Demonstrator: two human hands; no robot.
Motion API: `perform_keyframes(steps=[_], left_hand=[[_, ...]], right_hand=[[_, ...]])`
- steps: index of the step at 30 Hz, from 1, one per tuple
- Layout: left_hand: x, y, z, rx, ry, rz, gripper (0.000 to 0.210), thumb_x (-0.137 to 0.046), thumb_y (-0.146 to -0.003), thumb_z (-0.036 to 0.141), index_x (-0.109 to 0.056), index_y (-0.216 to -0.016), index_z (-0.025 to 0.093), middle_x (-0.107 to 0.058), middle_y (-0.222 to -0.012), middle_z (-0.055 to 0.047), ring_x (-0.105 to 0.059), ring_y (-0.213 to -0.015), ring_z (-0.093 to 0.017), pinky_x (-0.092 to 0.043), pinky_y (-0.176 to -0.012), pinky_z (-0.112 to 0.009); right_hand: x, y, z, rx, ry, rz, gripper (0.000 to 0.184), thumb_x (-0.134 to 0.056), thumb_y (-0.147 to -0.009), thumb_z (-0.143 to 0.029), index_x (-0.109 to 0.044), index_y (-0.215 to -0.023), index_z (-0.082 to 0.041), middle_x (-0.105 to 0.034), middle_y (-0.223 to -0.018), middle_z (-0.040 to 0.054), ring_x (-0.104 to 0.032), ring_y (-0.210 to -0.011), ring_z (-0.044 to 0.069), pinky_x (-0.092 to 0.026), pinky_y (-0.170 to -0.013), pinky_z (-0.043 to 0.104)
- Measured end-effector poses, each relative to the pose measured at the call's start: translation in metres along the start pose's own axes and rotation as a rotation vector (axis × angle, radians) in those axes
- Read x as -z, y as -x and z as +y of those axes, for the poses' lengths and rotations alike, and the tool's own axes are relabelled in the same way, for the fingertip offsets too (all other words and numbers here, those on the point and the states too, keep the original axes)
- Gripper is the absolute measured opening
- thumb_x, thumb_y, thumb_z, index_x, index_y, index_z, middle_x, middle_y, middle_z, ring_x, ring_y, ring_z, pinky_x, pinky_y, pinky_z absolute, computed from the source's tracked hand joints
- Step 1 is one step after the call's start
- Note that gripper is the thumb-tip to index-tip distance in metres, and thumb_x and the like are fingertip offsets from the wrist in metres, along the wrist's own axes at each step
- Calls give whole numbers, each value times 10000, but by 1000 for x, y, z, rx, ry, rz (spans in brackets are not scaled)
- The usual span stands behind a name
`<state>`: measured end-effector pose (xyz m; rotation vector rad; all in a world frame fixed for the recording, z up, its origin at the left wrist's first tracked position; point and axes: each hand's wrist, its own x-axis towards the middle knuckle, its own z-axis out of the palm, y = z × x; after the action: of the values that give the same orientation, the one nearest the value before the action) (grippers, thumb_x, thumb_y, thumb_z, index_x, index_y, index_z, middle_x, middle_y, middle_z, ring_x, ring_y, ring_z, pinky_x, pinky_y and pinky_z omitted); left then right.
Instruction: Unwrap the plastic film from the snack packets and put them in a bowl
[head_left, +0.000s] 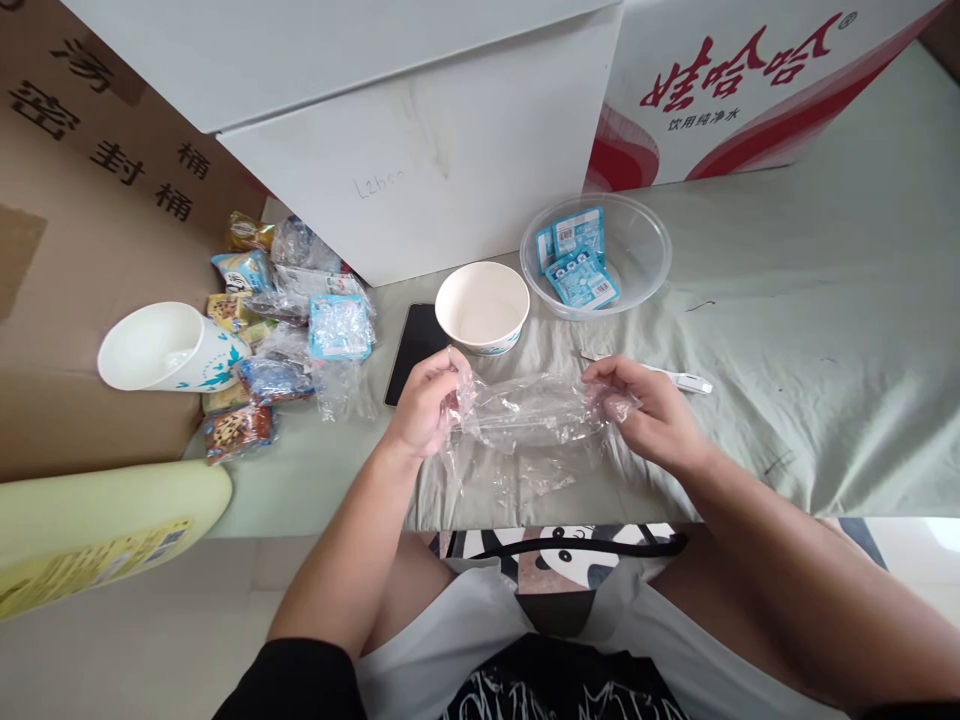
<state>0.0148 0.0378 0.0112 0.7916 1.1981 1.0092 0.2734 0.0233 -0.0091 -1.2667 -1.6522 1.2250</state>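
Note:
Both of my hands hold a clear, crumpled plastic bag (525, 415) stretched between them just above the pale green cloth (787, 350). My left hand (426, 400) pinches its left end, my right hand (649, 405) grips its right end. Right behind the bag stands an empty white paper bowl (482, 307). Further back on the right is a clear plastic bowl (637, 250) with a few blue sachets (577, 265) in it.
A black phone (415, 350) lies left of the paper bowl. A white pen-like tool (682, 378) lies behind my right hand. Snack packets (277, 330) are piled at the left beside a tipped white cup (161, 347). A white box (420, 140) and cartons close the back.

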Motion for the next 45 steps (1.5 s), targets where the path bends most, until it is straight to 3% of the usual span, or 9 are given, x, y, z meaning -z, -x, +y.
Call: perform_keyframes(steps=[3, 8, 12, 17, 22, 27, 33, 37, 45], left_hand=[[5, -1, 6, 27, 21, 23, 202, -705, -629, 274, -520, -640, 194, -518, -475, 39, -351, -349, -45, -138, -320, -145], [13, 0, 8, 285, 60, -218, 218, -712, -646, 279, -513, -671, 192, -556, -455, 23, -240, -300, -16, -79, -317, -133], [6, 2, 2, 373, -13, -368, 226, -732, -655, 314, -559, -716, 182, -614, -482, -15, -325, -320, -40, -96, -325, -143], [-2, -1, -5, 365, -181, -323, 160, -668, -679, 295, -574, -686, 166, -667, -555, -31, -383, -334, -42, -178, -330, -164], [-2, -4, -6, 336, -255, -213, 109, -612, -651, 259, -569, -633, 161, -671, -577, -19, -449, -347, -48, -279, -352, -164], [-3, -5, -7, 319, -250, -209, 138, -646, -665, 282, -597, -657, 154, -688, -580, -25, -484, -346, -66, -295, -350, -177], [7, -8, -13, 163, -1, -341, 449, -792, -697, 538, -699, -870, 134, -754, -734, -78, -653, -492, -140, -267, -365, -181], [15, -10, -19, 43, 111, -501, 652, -851, -675, 592, -720, -1160, 177, -760, -1162, -142, -740, -1048, -263, -567, -793, -285], [18, -8, -30, 27, -364, -782, 998, -848, -699, 202, -379, -1577, 279, -421, -1631, -153, -459, -1474, -321, -381, -1203, -490]], right_hand=[[4, -1, 0, -60, -102, -123, 265, -524, -708, -126, -612, -943, -212, -707, -696, -3, -690, -635, 177, -560, -656, 315], [17, 2, -5, -125, -419, -746, 311, -604, -920, -376, -668, -1164, -193, -800, -919, 88, -773, -849, 224, -622, -760, 385], [10, 4, 2, -111, -483, -583, 543, -612, -941, -580, -621, -1334, -206, -729, -1260, 154, -725, -1121, 237, -611, -900, 405], [-3, 4, 16, -157, -628, -785, 865, -650, -862, -704, -439, -1531, -197, -608, -1431, 207, -674, -1211, 265, -580, -976, 437], [-7, 6, 19, -163, -535, -683, 877, -716, -828, -666, -433, -1525, -215, -559, -1488, 195, -598, -1322, 294, -561, -1013, 434], [-21, 10, 14, -138, -255, -595, 846, -827, -765, -449, -466, -1487, -197, -664, -1336, 166, -707, -1064, 249, -608, -858, 401], [-21, 7, 4, -118, -160, -334, 216, -626, -886, -350, -689, -1018, -193, -748, -833, 34, -681, -675, 154, -549, -658, 310], [-16, 1, -3, -250, -261, -53, 192, -659, -831, -399, -639, -826, -208, -653, -658, -10, -582, -529, 123, -482, -547, 283], [-15, -6, -4, -392, -558, 181, 257, -771, -703, -387, -610, -798, -211, -592, -627, -34, -493, -487, 93, -380, -470, 251]])
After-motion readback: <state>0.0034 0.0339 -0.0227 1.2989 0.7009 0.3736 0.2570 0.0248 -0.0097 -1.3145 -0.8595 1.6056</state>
